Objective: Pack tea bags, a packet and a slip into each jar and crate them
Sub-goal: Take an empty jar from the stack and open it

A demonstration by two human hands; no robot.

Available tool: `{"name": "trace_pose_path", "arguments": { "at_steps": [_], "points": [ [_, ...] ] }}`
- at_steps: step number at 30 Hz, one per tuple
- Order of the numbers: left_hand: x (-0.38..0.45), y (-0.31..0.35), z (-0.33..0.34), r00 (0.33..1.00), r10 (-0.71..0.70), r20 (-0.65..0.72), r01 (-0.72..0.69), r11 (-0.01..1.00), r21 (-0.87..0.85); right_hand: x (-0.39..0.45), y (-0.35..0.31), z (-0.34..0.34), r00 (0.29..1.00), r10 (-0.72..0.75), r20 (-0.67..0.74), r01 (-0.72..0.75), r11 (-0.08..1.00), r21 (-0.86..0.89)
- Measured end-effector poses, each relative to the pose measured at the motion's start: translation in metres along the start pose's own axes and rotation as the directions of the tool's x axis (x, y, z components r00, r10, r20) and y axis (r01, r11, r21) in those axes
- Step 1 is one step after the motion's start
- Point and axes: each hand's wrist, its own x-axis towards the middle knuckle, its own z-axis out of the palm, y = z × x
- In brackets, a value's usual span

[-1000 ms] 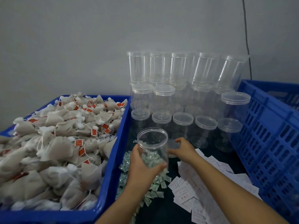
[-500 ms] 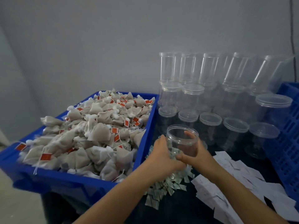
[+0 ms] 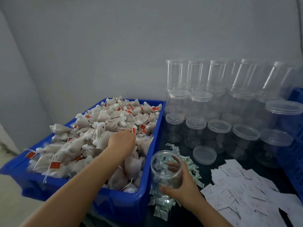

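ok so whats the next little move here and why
Probably close the left hand on a few tea bags and carry them to the open jar: the right hand holds that jar upright, lidless and seemingly empty, beside the bin.

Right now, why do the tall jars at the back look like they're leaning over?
Head view: the wide-angle lens bends the edges, so the tall clear plastic jars at the back right seem to tilt. The near rim of the blue plastic tea-bag tray is smeared by motion blur. The light is dim and soft.
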Motion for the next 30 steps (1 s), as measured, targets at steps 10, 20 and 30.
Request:
{"name": "trace_pose_path", "arguments": {
  "at_steps": [10,20,30],
  "points": [
    [0.002,-0.006,0.013,0.945,-0.019,-0.327,-0.024,0.992,-0.126,0.004,0.012,0.003,1.000,0.002,-0.024,-0.003,1.000,-0.030],
    [0.000,-0.007,-0.024,0.968,-0.076,-0.239,-0.127,0.674,-0.728,0.003,0.016,0.004,0.999,0.015,-0.044,-0.018,0.998,-0.059],
    [-0.019,-0.001,-0.056,0.988,0.134,-0.073,-0.093,0.156,-0.983,0.004,0.020,0.004,0.997,0.023,-0.075,-0.028,0.997,-0.070]
  ]
}}
